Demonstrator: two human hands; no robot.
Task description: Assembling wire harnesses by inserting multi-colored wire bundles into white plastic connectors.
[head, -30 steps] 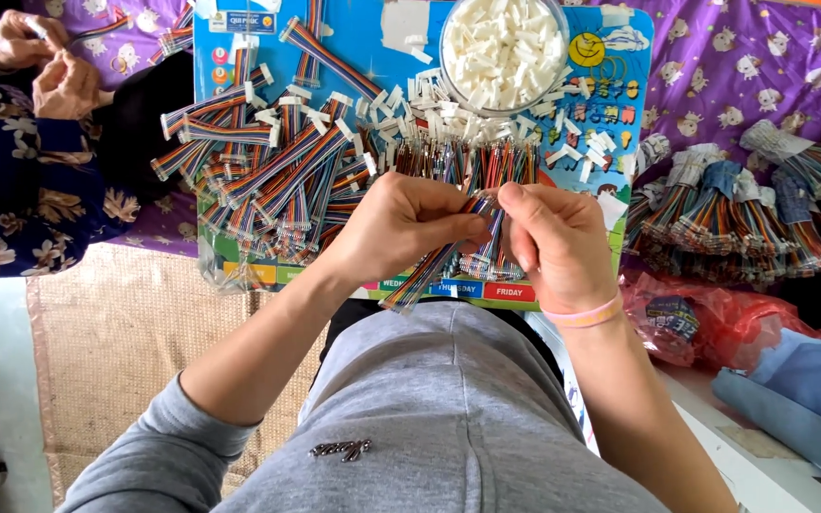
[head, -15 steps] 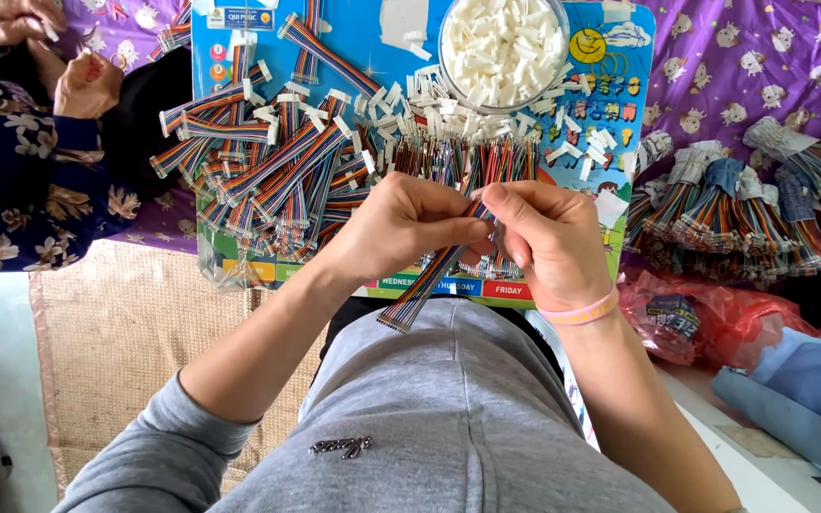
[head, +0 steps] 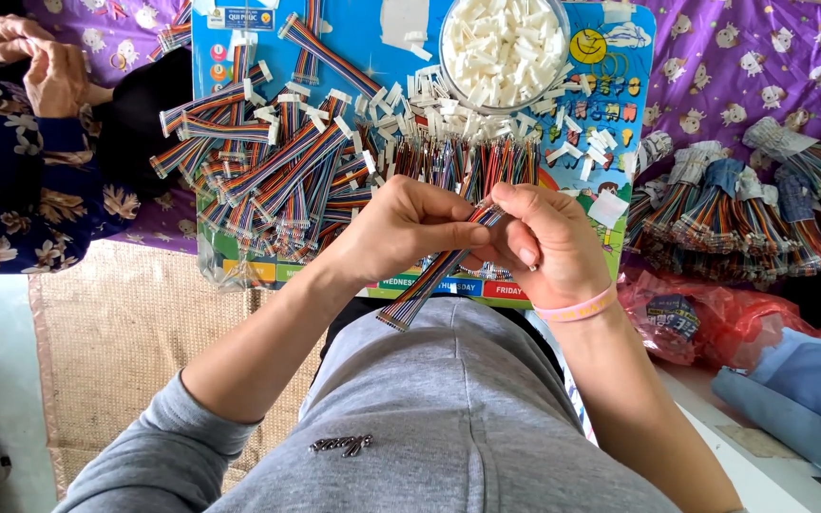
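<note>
Head view: left hand (head: 401,233) pinches rainbow ribbon cable (head: 429,280) mid-length, steadying it; loose end trails toward lap. Right hand (head: 548,242) grips cable's upper end between thumb and fingers, raised close for fine work. Just beyond hands: heap of finished cables (head: 277,180), bowl of white connectors (head: 504,52) within reach. Bundled cables (head: 743,214) lie right of right hand.

Bright, even daylight; soft shadows; sharp centre; slight wide-angle stretch at edges.

My grey sleeve (head: 159,446) is pushed up my left forearm; grey trousers (head: 467,408) (small metal emblem) and a pink wristband (head: 577,309) on my right wrist.
</note>
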